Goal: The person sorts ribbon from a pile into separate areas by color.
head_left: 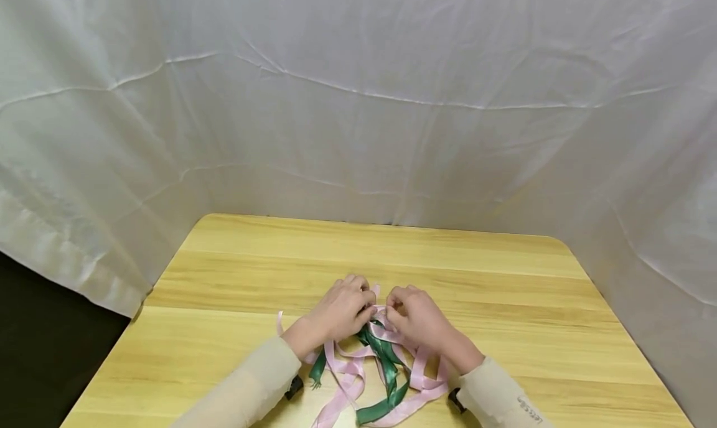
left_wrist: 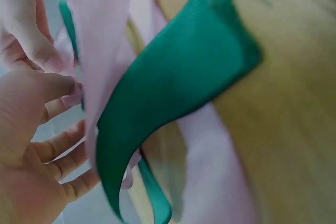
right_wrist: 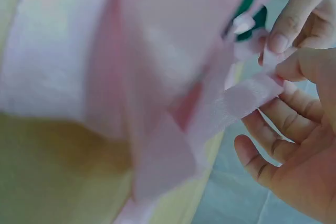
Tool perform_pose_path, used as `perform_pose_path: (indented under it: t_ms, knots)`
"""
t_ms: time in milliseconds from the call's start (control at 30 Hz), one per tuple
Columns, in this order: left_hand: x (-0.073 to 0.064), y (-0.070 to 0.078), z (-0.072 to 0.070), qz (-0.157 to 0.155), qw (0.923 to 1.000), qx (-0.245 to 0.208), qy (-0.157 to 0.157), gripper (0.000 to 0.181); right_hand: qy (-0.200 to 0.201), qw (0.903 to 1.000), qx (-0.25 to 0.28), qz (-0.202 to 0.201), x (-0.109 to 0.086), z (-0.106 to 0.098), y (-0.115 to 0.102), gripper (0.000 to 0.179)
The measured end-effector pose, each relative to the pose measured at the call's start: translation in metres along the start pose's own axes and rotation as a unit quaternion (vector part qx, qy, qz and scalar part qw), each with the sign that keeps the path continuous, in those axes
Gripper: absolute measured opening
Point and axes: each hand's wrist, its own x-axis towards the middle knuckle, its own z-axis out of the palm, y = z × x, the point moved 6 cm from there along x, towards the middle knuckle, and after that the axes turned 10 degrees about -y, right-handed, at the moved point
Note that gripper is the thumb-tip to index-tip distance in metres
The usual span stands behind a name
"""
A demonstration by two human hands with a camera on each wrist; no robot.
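Pink ribbon (head_left: 347, 378) and green ribbon (head_left: 383, 351) lie in a loose tangle on the table between both forearms. My left hand (head_left: 343, 305) pinches a piece of pink ribbon between thumb and forefinger at the far end of the tangle. Close beside it, my right hand (head_left: 417, 316) pinches pink ribbon too, its other fingers loosely bent in the right wrist view. A small pink knot or fold (right_wrist: 243, 23) shows near the fingertips there. In the left wrist view a frayed green ribbon end (left_wrist: 210, 51) hangs across the pink strands.
The light wooden table (head_left: 235, 279) has rounded far corners. A pale curtain (head_left: 392, 135) surrounds its back and sides. Dark bands (head_left: 294, 387) sit under the wrists near the sleeve cuffs. A dark area (head_left: 45, 341) lies beyond the table's left edge.
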Motion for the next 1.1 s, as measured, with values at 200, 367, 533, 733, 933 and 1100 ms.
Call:
perform_pose_path:
  t_ms: [200,367,533,733,933,1100]
  knots:
    - [-0.004,-0.009,-0.021,-0.002,0.9987,-0.041,0.029,0.017,0.018,0.9981,0.058,-0.005,-0.002,-0.018,0.005,0.003]
    - [-0.009,-0.022,-0.038,-0.010,0.9949,-0.091,0.042,0.018,0.044,0.9970,0.058,-0.027,-0.002,-0.034,0.006,0.005]
    - [-0.017,-0.037,-0.053,-0.035,0.9915,-0.119,0.042,0.019,0.063,0.9970,0.024,-0.040,-0.002,-0.052,0.007,0.008]
    - [-0.028,-0.057,-0.073,-0.061,0.9896,-0.117,0.057,0.016,0.068,0.9963,-0.014,-0.052,-0.003,-0.069,0.011,0.014]
    - [-0.039,-0.077,-0.084,-0.079,0.9870,-0.121,0.070,0.013,0.081,0.9948,-0.043,-0.045,-0.006,-0.082,0.018,0.011]
    - [-0.046,-0.090,-0.088,-0.094,0.9844,-0.128,0.075,0.012,0.078,0.9956,-0.046,-0.023,-0.005,-0.088,0.027,0.012]
